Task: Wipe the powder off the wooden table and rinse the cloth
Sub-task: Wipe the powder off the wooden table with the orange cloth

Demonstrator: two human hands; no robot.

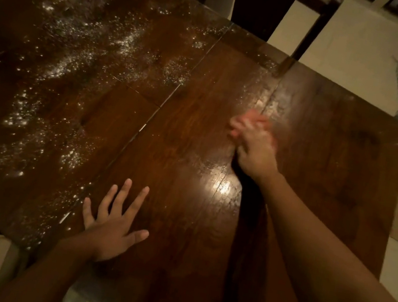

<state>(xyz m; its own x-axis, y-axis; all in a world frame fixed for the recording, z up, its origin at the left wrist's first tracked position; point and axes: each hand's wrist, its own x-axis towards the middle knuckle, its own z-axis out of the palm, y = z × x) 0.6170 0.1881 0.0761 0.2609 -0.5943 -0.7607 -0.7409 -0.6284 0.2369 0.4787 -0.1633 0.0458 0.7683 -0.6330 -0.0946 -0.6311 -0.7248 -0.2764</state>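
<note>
On the table's [337, 162] right part, your right hand [254, 147] is down on the wood with a pinkish cloth [247, 122] bunched under its fingers. The hand is blurred. The fingers look curled over the cloth rather than flat, but you cannot tell the exact grip. Your left hand [113, 223] lies by the table's near edge, fingers spread flat on the wood, holding nothing.

The powder [75, 60] lies in streaks and specks over the table's left part, thinning to a faint haze near the middle. The right part looks mostly dark and glossy.

Expect the cloth to be light, soft and limp. It will likely fold on itself and slip out from under loose fingers on that glossy top. Take it as a wad under the palm, with fingertips hooked over its leading edge, and press down as you drag. The powder looks fine and loose, so quick strokes could scatter it over the table's edge. Slow, overlapping pulls should gather it better.
</note>
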